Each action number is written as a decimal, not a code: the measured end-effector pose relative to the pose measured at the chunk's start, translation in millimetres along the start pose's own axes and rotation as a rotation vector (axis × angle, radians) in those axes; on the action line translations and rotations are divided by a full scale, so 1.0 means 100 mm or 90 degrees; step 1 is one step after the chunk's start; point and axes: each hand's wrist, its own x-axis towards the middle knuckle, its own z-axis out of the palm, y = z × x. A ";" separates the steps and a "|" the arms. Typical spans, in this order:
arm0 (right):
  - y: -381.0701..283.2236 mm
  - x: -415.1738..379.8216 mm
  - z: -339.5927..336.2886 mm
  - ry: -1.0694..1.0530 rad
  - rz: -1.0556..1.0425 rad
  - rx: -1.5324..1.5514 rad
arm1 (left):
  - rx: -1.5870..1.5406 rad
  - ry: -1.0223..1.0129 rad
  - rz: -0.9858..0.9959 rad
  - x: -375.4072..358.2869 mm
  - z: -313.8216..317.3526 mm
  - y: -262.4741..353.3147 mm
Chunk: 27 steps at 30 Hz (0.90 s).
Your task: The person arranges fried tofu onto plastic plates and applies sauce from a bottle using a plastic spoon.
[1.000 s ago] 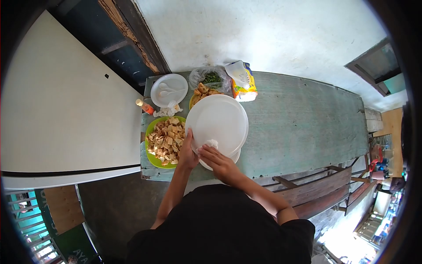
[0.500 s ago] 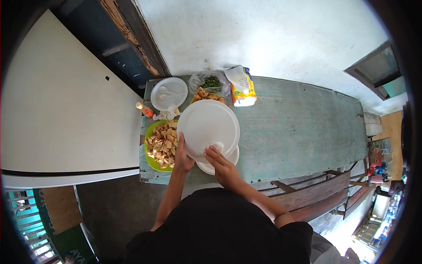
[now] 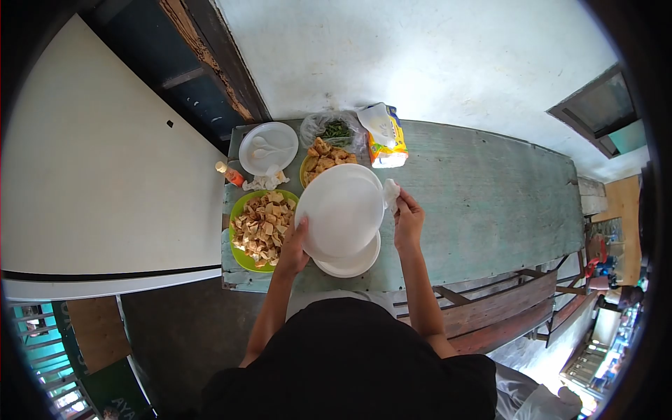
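Observation:
My left hand (image 3: 295, 246) grips the left edge of a white plate (image 3: 341, 212), which is tilted above the table. A crumpled white tissue (image 3: 390, 194) is pinched in my right hand (image 3: 408, 213), just right of the plate's rim. Below the held plate, another white plate (image 3: 358, 264) lies partly hidden. To the left, a green bowl (image 3: 238, 257) holds light brown cut pieces (image 3: 264, 229). Behind the held plate, browned food pieces (image 3: 327, 158) fill a yellow dish, partly covered by the plate.
The green table (image 3: 483, 196) also bears an oval white plate (image 3: 250, 159) with white spoons, a red bottle (image 3: 234, 176), crumpled tissue (image 3: 267, 181), a plastic bag (image 3: 315, 127) of greens, and a yellow pack (image 3: 388, 148). A wooden bench (image 3: 500, 306) stands at the near right.
My right hand has moved off the plate's surface, up and right, with the tissue. The held plate has tilted and shifted slightly right, showing more of the yellow dish.

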 end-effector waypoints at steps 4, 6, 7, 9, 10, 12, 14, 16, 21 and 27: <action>-0.03 -0.04 0.04 -0.046 0.012 0.056 | -0.062 -0.046 -0.041 -0.03 0.08 0.05; -0.03 -0.04 0.10 -0.053 -0.025 0.026 | 0.022 -0.176 -0.051 -0.05 0.14 0.13; -0.05 -0.05 0.13 -0.062 -0.094 -0.042 | 0.021 -0.175 -0.052 -0.05 0.12 0.11; -0.07 -0.10 0.20 -0.071 -0.162 -0.110 | 0.036 -0.152 -0.094 -0.06 0.10 0.08; -0.07 -0.13 0.23 -0.154 -0.195 -0.156 | 0.036 -0.151 -0.095 -0.07 0.12 0.08; 0.04 -0.17 0.34 -0.281 -0.295 -0.229 | 0.113 -0.159 -0.121 -0.06 0.20 0.08; -0.10 -0.44 0.51 -0.349 -0.375 -0.291 | 0.094 -0.132 -0.138 -0.02 0.15 -0.03; -0.10 -0.68 0.61 -0.414 -0.399 -0.311 | 0.078 -0.105 -0.153 0.02 0.12 -0.08; -0.14 -0.67 0.66 -0.497 -0.625 -0.427 | 0.068 -0.054 -0.133 -0.02 0.17 -0.02; -0.17 -0.21 0.72 -0.249 -0.450 -0.365 | 0.198 -0.115 -0.131 -0.06 0.16 0.04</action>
